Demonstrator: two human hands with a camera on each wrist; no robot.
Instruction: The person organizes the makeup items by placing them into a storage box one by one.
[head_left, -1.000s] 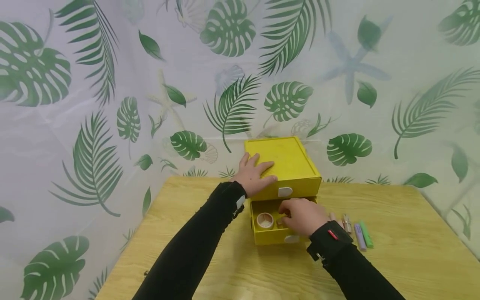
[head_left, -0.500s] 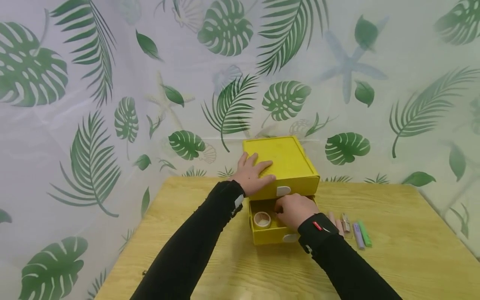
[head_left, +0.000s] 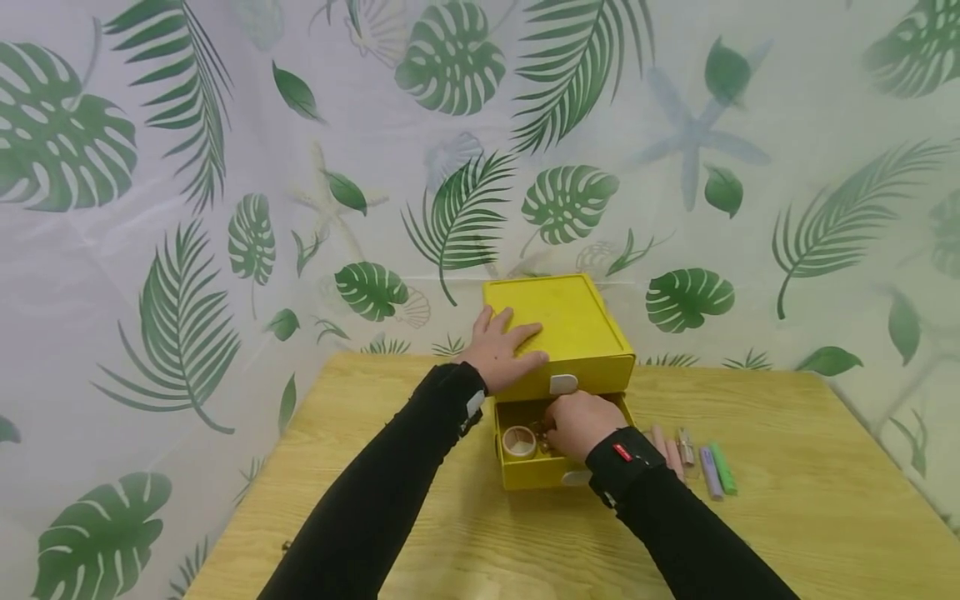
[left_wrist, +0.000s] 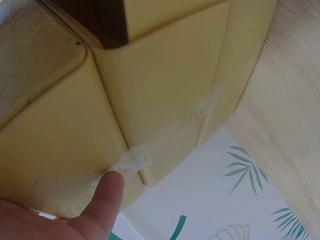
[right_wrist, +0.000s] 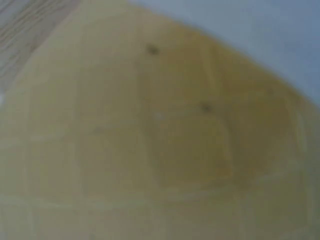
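A yellow two-tier drawer box (head_left: 558, 312) stands on the wooden table, its lower drawer (head_left: 517, 478) pulled out. My left hand (head_left: 501, 354) rests on the left front of the box top with fingers spread; in the left wrist view one finger (left_wrist: 107, 197) lies against the box's side. My right hand (head_left: 583, 423) reaches into the lower drawer, fingers bent downward. Small gold-coloured pieces (head_left: 544, 442) show at its fingertips, and I cannot tell whether they are held. Left of them sits a round pale-pink ring-shaped item (head_left: 519, 442). The right wrist view shows only a blurred yellow surface (right_wrist: 150, 140).
Right of the box lie pink tubes (head_left: 672, 458), a small silvery item (head_left: 686, 447), a purple marker-like stick (head_left: 711, 472) and a green one (head_left: 723, 468). A small dark object (head_left: 287, 546) is at the table's left. A leaf-patterned sheet (head_left: 450, 208) hangs behind.
My right hand has moved slightly left within the drawer. Gold-coloured pieces now show beside its fingertips, where a small brown item showed earlier. My left hand stays on the box top.
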